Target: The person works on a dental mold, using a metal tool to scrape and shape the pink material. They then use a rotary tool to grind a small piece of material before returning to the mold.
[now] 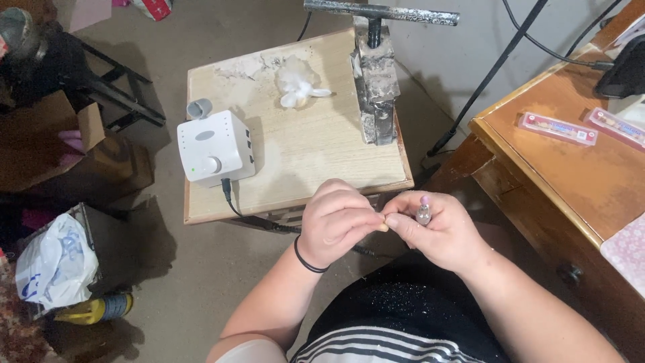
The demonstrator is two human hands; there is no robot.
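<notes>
The left hand point(336, 225) and right hand point(433, 232) are meeting fingertip to fingertip before the low pale wooden table point(302, 154), pinching 1 tiny tan piece point(383, 220). The right is also gripping a slim pink-tipped rotary handpiece point(423, 212). Shaping looks underway, nothing set down yet.

Both arms were bare. The left hand point(336, 225) had a thin black band point(306, 261) round the wrist. The person wore a black-and-white striped top point(376, 344) and dark, speckled clothing point(410, 302).
</notes>
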